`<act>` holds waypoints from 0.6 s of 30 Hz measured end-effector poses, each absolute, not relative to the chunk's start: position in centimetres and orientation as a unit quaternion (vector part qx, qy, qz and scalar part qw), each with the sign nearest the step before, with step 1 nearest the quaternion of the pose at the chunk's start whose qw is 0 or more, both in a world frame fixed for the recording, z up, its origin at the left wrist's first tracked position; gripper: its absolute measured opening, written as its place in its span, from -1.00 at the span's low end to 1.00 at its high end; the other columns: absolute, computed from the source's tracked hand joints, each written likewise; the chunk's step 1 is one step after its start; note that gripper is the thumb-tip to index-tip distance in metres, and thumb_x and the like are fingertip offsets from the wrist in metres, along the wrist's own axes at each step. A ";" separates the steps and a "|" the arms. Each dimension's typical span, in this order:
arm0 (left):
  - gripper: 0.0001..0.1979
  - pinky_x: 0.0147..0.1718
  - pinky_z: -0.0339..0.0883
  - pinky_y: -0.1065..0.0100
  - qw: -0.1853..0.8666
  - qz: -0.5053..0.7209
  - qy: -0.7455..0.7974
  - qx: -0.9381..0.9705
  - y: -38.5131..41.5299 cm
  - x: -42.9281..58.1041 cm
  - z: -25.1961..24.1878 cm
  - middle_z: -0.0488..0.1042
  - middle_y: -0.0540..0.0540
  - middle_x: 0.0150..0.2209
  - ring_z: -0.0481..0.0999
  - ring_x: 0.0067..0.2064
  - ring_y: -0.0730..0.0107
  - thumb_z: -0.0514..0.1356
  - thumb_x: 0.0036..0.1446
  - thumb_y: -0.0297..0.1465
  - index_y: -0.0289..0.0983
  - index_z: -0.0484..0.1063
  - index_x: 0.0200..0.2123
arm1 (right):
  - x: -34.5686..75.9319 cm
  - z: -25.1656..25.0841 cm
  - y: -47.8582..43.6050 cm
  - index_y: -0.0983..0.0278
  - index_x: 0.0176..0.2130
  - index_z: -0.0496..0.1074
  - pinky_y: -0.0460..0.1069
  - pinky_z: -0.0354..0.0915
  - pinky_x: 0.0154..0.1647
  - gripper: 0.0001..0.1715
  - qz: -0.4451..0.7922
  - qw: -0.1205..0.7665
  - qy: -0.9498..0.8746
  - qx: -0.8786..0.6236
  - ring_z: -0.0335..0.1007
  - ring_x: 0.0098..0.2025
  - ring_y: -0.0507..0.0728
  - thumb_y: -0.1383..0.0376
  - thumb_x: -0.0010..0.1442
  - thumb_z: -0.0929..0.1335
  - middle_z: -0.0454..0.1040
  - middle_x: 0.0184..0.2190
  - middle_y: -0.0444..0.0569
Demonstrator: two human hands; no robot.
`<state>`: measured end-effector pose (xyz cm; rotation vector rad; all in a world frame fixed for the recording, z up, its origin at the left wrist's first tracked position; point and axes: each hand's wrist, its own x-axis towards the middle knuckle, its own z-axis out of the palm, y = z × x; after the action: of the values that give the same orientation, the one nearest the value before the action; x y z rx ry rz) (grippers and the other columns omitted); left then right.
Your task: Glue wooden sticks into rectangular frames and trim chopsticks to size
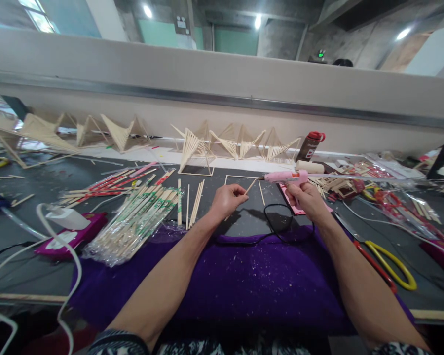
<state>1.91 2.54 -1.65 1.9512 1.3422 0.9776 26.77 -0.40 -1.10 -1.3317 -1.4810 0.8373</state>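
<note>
My left hand (227,198) is closed in a pinch on a thin wooden stick (250,186), whose far tip points up and right. My right hand (306,197) is wrapped round a pink glue gun (285,177). The gun's nozzle points left and sits right at the stick's tip. Just behind the stick lies a square frame of sticks (243,178) flat on the dark table. The gun's black cord (277,222) loops across the table in front of my hands, above a purple cloth (244,281).
A plastic-wrapped pile of sticks (136,222) and loose sticks (192,199) lie left of my hands. Finished stick structures (222,143) line the back wall. Yellow-handled scissors (385,259) lie at right, a dark bottle (311,145) behind, white cables (59,246) at left.
</note>
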 end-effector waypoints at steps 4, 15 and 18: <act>-0.83 -0.42 0.20 0.41 0.286 0.365 0.507 0.727 2.4 2.0 -1.4 0.52 -0.04 -0.46 0.43 -0.43 0.44 0.20 -0.13 -0.35 -0.27 0.53 -0.42 | 26.7 -1.0 -0.6 0.30 -0.60 0.27 -0.13 -0.09 -0.75 -0.53 0.345 0.473 -0.608 -0.536 0.03 -0.74 -0.07 -0.02 0.06 0.28 0.26 -0.76 -0.15; -0.85 -0.42 0.20 0.40 0.290 0.384 0.496 0.723 2.5 1.9 -1.5 0.53 -0.04 -0.46 0.42 -0.42 0.42 0.22 -0.12 -0.35 -0.25 0.53 -0.43 | 26.5 -0.6 -0.8 0.31 -0.59 0.28 -0.13 -0.10 -0.73 -0.53 0.352 0.472 -0.611 -0.529 0.00 -0.73 -0.08 -0.02 0.06 0.28 0.24 -0.76 -0.16; -0.85 -0.42 0.19 0.40 0.293 0.385 0.492 0.723 2.5 1.9 -1.6 0.53 -0.04 -0.46 0.42 -0.41 0.41 0.22 -0.12 -0.34 -0.25 0.53 -0.43 | 26.5 -0.6 -0.8 0.31 -0.59 0.28 -0.13 -0.10 -0.74 -0.52 0.356 0.476 -0.606 -0.529 0.01 -0.74 -0.08 -0.03 0.05 0.28 0.24 -0.76 -0.15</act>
<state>1.90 2.54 -1.57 1.9271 1.3108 1.0268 26.49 -0.80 -0.61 -1.2943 -1.4809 0.8693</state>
